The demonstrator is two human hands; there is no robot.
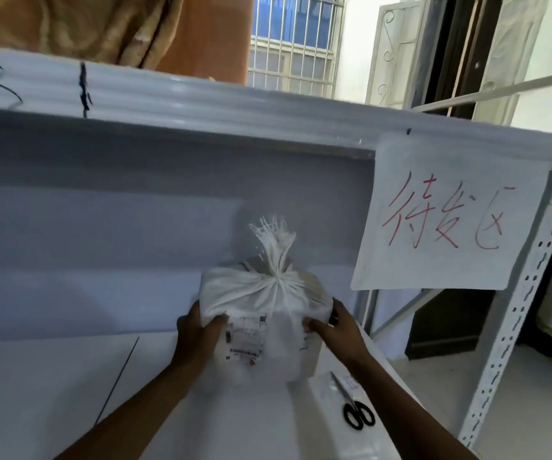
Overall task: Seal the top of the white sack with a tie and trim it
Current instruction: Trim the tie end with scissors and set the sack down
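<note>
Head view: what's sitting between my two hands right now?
The white sack, its top already bunched into a neck, fills that stretch. The left hand and right hand hold its opposite sides, as the head view shows.

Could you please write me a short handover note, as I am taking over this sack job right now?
Left hand and right hand each grip a side of the white sack, upright on the white shelf.
Scissors lie on the shelf, right of the sack.
Done: neck gathered and cinched.
Left: tie itself is hard to see; check whether it needs trimming.
</note>
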